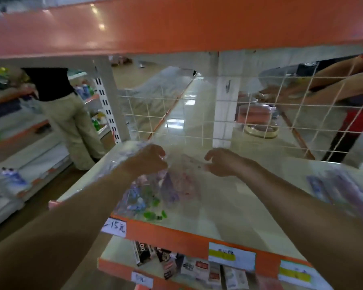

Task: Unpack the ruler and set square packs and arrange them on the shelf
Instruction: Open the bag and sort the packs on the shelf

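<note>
Only two arms of the person show, and both are uncovered. The left hand point(150, 159) is bare, with the knuckles showing as soft ridges across its back. The left forearm point(71, 216) is bare too, broad where the view cuts it off and narrowing evenly to the wrist. The right hand point(221, 162) is likewise bare, its fingers short and rounded in outline. The right forearm point(302, 201) runs bare along its whole visible length and tapers the same way. Blur hides nails and finer marks.
</note>
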Demonstrator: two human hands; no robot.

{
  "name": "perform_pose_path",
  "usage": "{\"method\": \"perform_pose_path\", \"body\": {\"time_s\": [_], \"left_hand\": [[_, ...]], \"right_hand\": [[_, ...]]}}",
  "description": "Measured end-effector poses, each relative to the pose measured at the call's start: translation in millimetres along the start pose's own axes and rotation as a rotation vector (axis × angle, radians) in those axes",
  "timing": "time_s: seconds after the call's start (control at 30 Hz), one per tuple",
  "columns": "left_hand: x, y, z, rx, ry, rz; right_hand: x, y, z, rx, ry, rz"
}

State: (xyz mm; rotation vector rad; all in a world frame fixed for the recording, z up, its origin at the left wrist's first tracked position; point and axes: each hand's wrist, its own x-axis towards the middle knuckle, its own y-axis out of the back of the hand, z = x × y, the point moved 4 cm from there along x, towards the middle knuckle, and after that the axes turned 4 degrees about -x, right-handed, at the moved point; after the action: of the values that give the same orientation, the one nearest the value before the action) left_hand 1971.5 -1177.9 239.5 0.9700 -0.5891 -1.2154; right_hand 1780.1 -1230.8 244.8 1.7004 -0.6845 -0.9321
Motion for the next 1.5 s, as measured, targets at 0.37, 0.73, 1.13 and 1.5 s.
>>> {"method": "perform_pose_path", "body": {"time_s": [0.37,0.73,1.13,1.5], "left_hand": [[-1,31,-79,0.086,0.119,0.03],[-16,-8,-56,0.19,-0.03,-0.079],[-23,2,-66,0.134,0.039,-0.006],[-22,12,-57,-0.057,0.012,0.025]], "right_hand": [[57,-36,-63,-0.017,0.076,-0.101],[37,-30,-94,0.003,0.192,-0.013],[24,-32,-105,0.005,0.063,-0.014],[11,-4,-64,0.751,-0.093,-0.083]]}}
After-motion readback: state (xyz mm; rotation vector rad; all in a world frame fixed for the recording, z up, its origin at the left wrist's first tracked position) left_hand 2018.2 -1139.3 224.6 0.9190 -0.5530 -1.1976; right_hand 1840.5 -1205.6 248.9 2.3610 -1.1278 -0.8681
